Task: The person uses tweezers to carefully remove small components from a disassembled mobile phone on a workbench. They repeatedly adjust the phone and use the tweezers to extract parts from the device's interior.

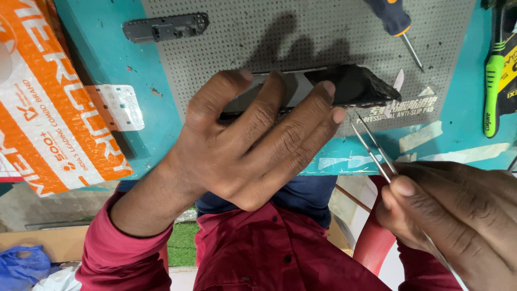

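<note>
A teal desk (113,59) fills the upper half of the frame, and on it lies a grey perforated anti-slip mat (237,27) that spans the top centre. At the left edge an orange and white plastic package (48,108) rests partly over the desk's side. In the middle of the frame the left hand (253,145) spreads its fingers over a dark, cracked phone (355,83), pinning it down on the lower edge of the mat, with the phone's broken right end sticking out past the fingertips. At the lower right the right hand (452,210) pinches a pair of slim metal tweezers (371,145), whose tips point up toward the phone's right end, just beside it but not touching. A green and black tool (493,81) lies at the far right edge, a blue-handled screwdriver (398,24) at the top right, and a small dark grey phone part (164,27) at the upper left
</note>
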